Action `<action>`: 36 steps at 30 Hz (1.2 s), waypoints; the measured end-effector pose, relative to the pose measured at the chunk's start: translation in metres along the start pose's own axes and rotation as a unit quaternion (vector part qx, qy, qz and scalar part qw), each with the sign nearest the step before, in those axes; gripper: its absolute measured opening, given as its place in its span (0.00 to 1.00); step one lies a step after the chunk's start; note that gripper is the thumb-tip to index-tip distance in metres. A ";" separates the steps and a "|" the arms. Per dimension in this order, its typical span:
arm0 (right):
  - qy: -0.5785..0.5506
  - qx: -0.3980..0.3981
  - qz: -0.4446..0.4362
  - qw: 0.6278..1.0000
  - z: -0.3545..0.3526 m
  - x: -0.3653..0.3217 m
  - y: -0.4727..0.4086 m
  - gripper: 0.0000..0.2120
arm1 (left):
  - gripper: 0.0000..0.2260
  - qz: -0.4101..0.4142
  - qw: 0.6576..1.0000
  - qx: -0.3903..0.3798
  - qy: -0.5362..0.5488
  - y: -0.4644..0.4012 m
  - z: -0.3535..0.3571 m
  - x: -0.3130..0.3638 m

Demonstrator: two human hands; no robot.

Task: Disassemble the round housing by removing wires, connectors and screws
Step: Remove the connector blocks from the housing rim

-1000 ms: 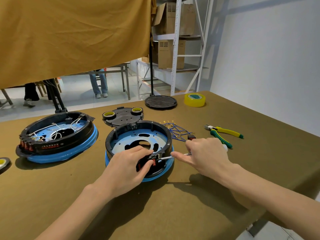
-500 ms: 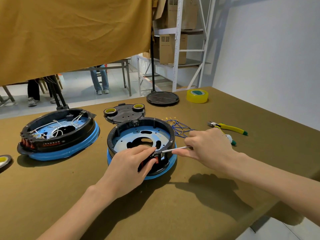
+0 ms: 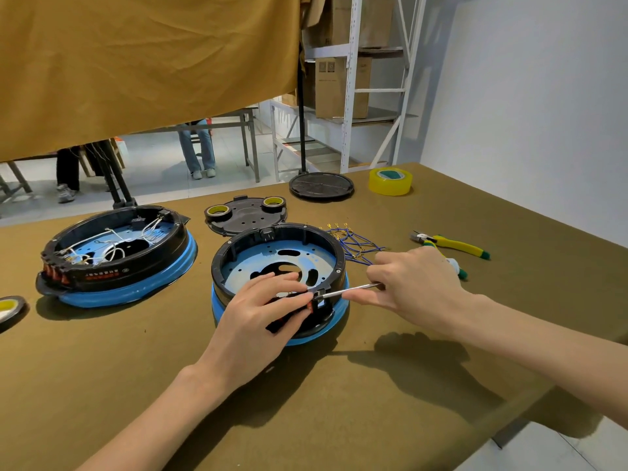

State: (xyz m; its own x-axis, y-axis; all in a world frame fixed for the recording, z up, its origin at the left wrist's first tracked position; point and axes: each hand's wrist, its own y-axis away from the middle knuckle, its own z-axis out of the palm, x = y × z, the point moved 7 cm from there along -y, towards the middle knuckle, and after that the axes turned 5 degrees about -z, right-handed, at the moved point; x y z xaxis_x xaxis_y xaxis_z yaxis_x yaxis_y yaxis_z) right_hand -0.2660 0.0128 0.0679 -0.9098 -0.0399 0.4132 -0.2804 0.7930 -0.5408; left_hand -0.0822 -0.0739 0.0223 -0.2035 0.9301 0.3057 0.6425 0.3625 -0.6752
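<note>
- A round housing (image 3: 278, 266), black ring on a blue base, sits near the middle of the olive bench (image 3: 339, 385), toward its near edge.
- The left hand (image 3: 258, 321) lies over the housing's near rim, fingers (image 3: 289, 283) curled onto a black-and-red connector block (image 3: 306, 305) seated in the rim.
- The right hand (image 3: 411, 287) pinches a thin metal tool (image 3: 350, 289) by its handle; the tip meets the connector block.
- The housing looks like rigid plastic on a metal plate, probably moderately heavy, so it should stay put under a pressing palm.
- Its smooth rim may be slippery; the notch around the block seems the surest place to hold.
- The block's small clips look fragile, so gentle levering seems wise; the tip could skid toward the left fingers.
- Loose blue wires (image 3: 353, 244) lie just behind the housing; they look limp and light.
- A second housing (image 3: 115, 256), with white wires inside, sits toward the bench's left edge.
- Pliers (image 3: 452, 245) lie toward the right edge.
</note>
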 end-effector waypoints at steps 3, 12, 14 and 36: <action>-0.008 -0.012 0.005 1.000 0.002 0.003 0.005 0.32 | 0.11 0.001 1.000 0.012 0.005 0.001 -0.001 0.000; -0.014 -0.010 0.002 1.000 0.002 0.001 -0.001 0.32 | 0.10 -0.018 0.999 0.032 0.031 0.002 -0.002 -0.002; -0.009 -0.015 -0.009 1.000 0.005 0.001 -0.003 0.33 | 0.10 -0.018 0.999 0.032 0.033 0.002 -0.002 -0.003; -0.051 -0.177 -0.165 0.969 0.008 -0.016 -0.039 0.28 | 0.12 -0.019 1.000 0.019 0.000 0.000 0.001 0.001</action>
State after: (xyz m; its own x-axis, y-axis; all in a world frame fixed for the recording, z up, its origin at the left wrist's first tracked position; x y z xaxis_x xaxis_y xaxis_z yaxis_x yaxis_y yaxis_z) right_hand -0.2427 -0.0222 0.0761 -0.8185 -0.3729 0.4370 -0.4555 0.8848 -0.0982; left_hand -0.0829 -0.0735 0.0224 -0.2265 0.9157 0.3320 0.6061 0.3993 -0.6878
